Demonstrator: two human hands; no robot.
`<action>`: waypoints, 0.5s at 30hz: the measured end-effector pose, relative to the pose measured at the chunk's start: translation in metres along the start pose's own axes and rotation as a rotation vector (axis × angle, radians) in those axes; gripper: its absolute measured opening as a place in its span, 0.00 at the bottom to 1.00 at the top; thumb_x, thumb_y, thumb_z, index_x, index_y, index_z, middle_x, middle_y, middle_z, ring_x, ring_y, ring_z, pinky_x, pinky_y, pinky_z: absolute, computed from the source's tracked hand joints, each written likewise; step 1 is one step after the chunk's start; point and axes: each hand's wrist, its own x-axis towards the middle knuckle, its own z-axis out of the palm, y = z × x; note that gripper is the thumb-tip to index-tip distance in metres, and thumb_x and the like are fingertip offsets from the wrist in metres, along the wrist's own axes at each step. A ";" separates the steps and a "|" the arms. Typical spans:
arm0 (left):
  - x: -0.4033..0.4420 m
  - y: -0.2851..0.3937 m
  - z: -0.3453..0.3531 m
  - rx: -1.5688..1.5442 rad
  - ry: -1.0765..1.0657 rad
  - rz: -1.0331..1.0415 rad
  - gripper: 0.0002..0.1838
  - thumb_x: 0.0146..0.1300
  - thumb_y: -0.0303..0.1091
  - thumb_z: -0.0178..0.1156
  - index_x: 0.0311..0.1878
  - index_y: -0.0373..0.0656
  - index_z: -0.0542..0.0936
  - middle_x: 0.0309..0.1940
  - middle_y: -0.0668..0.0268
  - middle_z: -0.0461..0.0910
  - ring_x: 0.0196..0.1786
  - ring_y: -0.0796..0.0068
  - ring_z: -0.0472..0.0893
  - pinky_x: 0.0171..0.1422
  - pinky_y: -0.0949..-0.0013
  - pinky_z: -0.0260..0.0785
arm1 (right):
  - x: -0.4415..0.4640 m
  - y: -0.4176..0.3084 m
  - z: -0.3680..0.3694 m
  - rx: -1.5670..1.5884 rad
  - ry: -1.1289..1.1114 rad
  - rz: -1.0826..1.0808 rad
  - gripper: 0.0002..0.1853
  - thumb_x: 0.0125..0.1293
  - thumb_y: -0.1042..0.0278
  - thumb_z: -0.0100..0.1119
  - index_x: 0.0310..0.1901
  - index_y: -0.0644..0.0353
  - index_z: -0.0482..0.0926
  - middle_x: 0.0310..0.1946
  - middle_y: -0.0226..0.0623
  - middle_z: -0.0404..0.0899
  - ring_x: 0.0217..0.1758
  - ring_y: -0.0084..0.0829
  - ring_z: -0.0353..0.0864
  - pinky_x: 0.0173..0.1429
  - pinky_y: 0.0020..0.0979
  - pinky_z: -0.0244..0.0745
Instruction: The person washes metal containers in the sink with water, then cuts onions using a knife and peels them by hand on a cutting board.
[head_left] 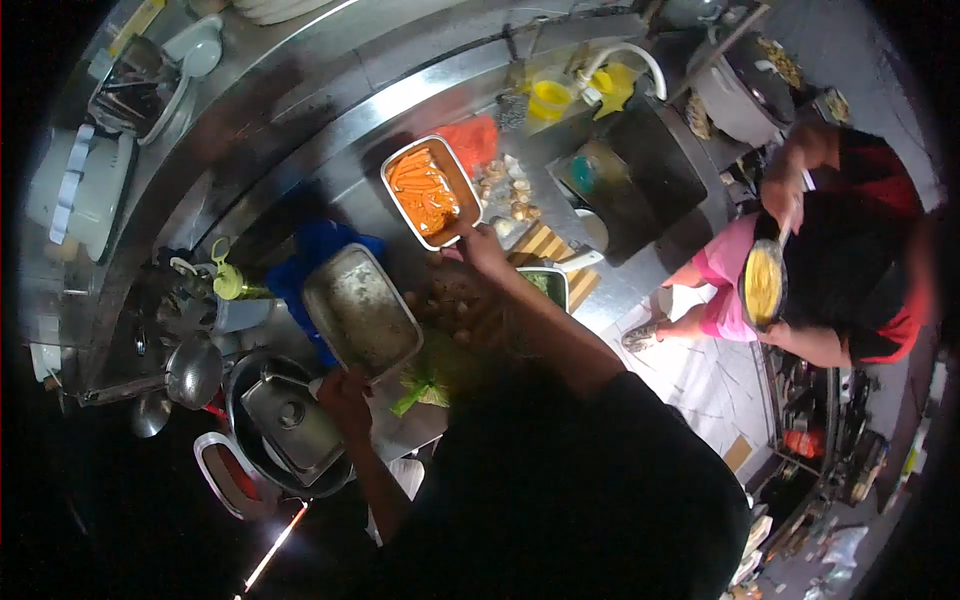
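My right hand (484,248) grips the near corner of a white-rimmed rectangular tray (465,195) with carrots (425,190) in it, some in liquid or shiny wrap. My left hand (345,402) is closed at the near edge of a rectangular metal pan (362,310), which has a wet, smeared bottom. Its fingertips are partly hidden. Beneath and behind that pan lies a blue plastic bag (335,238). A green-leaved vegetable in a bag (424,385) rests just right of the pan.
A striped cutting board (545,243) holds a knife (580,261) beside a container of greens (548,285). Beyond are a sink (650,180) and a red bag (470,140). At right, a co-worker holds a pan of yellow food (763,283). A metal basin (245,440) stands left.
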 end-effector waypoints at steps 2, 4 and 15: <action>0.005 -0.025 0.003 -0.222 0.076 -0.036 0.14 0.67 0.35 0.67 0.29 0.40 0.74 0.22 0.69 0.75 0.24 0.78 0.75 0.28 0.70 0.67 | -0.035 -0.020 -0.026 -0.049 0.016 -0.063 0.18 0.78 0.63 0.53 0.54 0.75 0.75 0.43 0.53 0.84 0.37 0.43 0.88 0.39 0.38 0.87; 0.030 -0.028 -0.013 0.619 0.043 0.711 0.13 0.68 0.36 0.66 0.32 0.39 0.75 0.23 0.67 0.76 0.25 0.76 0.75 0.28 0.67 0.68 | -0.075 -0.036 -0.063 -0.104 -0.006 -0.050 0.18 0.79 0.65 0.51 0.54 0.77 0.74 0.46 0.56 0.85 0.40 0.46 0.90 0.43 0.39 0.90; -0.012 -0.026 0.099 0.522 -0.279 0.388 0.11 0.67 0.34 0.60 0.31 0.38 0.80 0.20 0.61 0.78 0.24 0.69 0.77 0.31 0.61 0.68 | -0.241 -0.038 -0.207 -0.004 0.507 -0.170 0.16 0.79 0.67 0.49 0.45 0.78 0.73 0.34 0.49 0.81 0.31 0.42 0.86 0.46 0.41 0.87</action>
